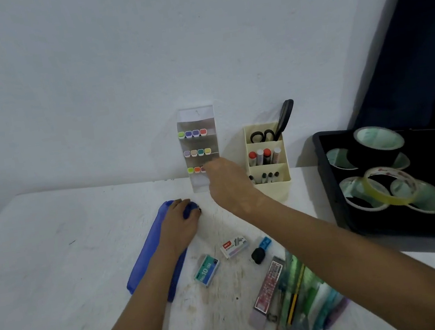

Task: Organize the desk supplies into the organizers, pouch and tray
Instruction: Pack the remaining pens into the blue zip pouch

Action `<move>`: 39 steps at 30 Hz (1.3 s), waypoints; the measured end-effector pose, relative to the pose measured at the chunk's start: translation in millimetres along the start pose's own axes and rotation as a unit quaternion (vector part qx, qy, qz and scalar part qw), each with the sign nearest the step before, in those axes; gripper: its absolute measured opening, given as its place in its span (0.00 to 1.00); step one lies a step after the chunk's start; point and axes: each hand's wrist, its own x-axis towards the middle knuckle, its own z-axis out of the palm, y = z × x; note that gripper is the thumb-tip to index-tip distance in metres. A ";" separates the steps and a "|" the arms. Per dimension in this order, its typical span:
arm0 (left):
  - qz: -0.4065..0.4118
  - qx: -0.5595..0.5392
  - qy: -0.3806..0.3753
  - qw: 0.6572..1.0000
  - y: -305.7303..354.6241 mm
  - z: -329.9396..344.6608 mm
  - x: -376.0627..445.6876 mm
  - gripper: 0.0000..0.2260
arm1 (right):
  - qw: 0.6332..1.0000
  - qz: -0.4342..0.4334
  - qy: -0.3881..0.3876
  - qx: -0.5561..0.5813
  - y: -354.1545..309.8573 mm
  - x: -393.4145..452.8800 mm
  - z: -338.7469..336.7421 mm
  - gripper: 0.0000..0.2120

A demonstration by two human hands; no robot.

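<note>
white desk [56, 255] | blue pouch [146, 260] | staple boxes [206, 270] | black tray [328, 178] | cream organizer [266, 158]

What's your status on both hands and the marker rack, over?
Left hand gripping blue fabric pouch. Right hand at bottom row of clear acrylic marker rack, grip hidden. Two staple boxes loose on desk.

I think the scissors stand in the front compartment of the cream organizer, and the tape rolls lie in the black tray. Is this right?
Not quite. In the head view, the scissors stand in the back compartment of the cream organizer, nearest the wall. The tape rolls do lie in the black tray.
</note>
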 end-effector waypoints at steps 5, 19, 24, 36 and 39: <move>-0.038 0.016 0.083 0.996 4.7 -30.4 -18.4 0.17 | 0.987 0.033 -0.091 0.126 -8.6 -24.0 27.3 0.13; -0.064 0.139 -0.019 0.988 -27.5 -51.8 -91.1 0.09 | 0.946 0.071 -0.222 0.226 -51.5 -55.0 74.2 0.15; -0.036 0.066 0.093 0.993 -1.9 -54.9 -113.2 0.16 | 0.920 0.148 -0.164 0.322 -50.4 -74.8 59.2 0.26; -0.088 -0.158 0.110 0.977 88.0 -28.2 -167.5 0.10 | 0.920 0.117 -0.142 0.345 31.2 -124.8 -52.3 0.10; -0.098 -0.167 0.108 0.975 102.1 -26.7 -177.1 0.11 | 0.923 0.114 -0.173 0.324 64.5 -135.3 -78.0 0.09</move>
